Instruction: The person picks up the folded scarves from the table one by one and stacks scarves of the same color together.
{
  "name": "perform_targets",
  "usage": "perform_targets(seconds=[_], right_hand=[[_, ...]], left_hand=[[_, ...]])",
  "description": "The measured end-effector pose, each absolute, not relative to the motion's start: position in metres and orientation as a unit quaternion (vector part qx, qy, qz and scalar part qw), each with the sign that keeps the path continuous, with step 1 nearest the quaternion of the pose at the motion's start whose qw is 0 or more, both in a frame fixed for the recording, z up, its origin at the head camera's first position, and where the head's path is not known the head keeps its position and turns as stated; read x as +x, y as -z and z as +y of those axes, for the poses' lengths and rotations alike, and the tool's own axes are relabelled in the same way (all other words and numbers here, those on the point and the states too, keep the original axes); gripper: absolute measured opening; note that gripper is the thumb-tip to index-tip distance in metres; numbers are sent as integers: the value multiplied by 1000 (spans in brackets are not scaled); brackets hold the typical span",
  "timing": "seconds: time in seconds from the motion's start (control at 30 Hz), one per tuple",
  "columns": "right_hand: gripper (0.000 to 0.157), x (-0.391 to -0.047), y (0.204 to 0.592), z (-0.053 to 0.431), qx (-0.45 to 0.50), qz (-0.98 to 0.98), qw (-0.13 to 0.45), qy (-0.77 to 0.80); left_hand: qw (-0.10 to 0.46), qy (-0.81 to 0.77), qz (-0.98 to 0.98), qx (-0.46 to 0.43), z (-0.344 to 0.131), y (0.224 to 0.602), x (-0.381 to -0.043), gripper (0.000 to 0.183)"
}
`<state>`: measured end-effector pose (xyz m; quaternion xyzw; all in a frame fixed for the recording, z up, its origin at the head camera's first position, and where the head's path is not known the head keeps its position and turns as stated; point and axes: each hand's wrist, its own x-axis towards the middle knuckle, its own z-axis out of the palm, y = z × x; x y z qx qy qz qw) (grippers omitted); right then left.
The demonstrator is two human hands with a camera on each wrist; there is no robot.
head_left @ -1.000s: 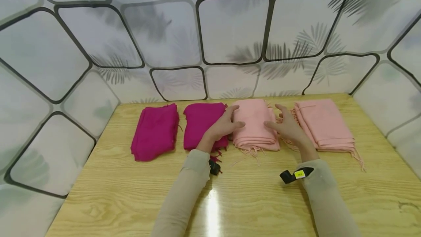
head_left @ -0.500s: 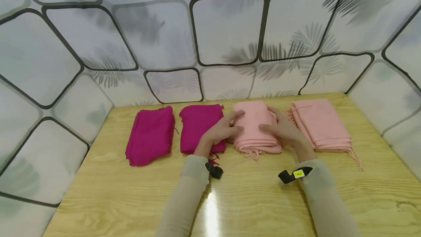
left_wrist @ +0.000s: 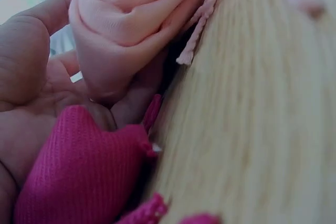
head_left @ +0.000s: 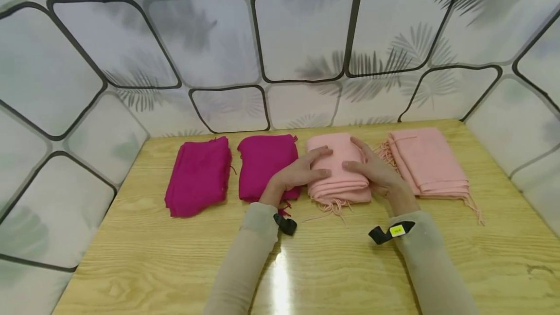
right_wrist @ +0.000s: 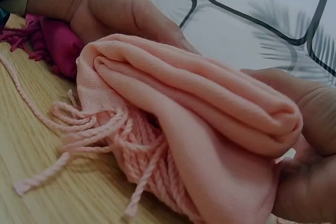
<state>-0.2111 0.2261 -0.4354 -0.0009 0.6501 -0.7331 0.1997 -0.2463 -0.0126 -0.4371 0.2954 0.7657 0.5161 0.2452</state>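
Note:
Between the two hands lies a folded pink scarf with twisted fringe at its near end. My left hand grips its left side, the thumb on top and other fingers around the edge in the left wrist view. From the right, my right hand holds the opposite side, its thumb over the top. The right wrist view shows the scarf's rolled layers bulging between both hands. A folded magenta scarf sits just under the left wrist, and its corner touches the palm.
Another folded magenta scarf lies at the far left of the wooden table. A second folded pink scarf lies to the right, fringe trailing. A patterned wall covering encloses the back and sides.
My right hand has moved left, from apart to against the pink scarf's right side. My left hand has pressed slightly further over the scarf. The other scarves stay in place.

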Motion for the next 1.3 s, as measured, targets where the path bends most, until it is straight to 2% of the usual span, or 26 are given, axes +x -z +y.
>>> perform_targets(seconds=[0.2,0.5,0.87,1.0,1.13,1.3], right_hand=[[84,-213,438,222,-2,619,209,757],[82,-210,438,223,-41,593,239,768],[79,-211,436,229,-80,647,221,725],[73,-210,437,229,-106,563,218,790],[76,-210,438,227,-109,470,228,846],[81,-209,436,228,-134,444,212,860]], left_hand=[[226,-537,763,280,-8,436,-244,57],[201,-552,760,278,-2,438,-242,53],[203,-656,692,225,3,438,-243,50],[197,-680,670,222,4,436,-243,50],[191,-653,694,236,3,433,-241,45],[158,-573,746,300,3,425,-238,45]])
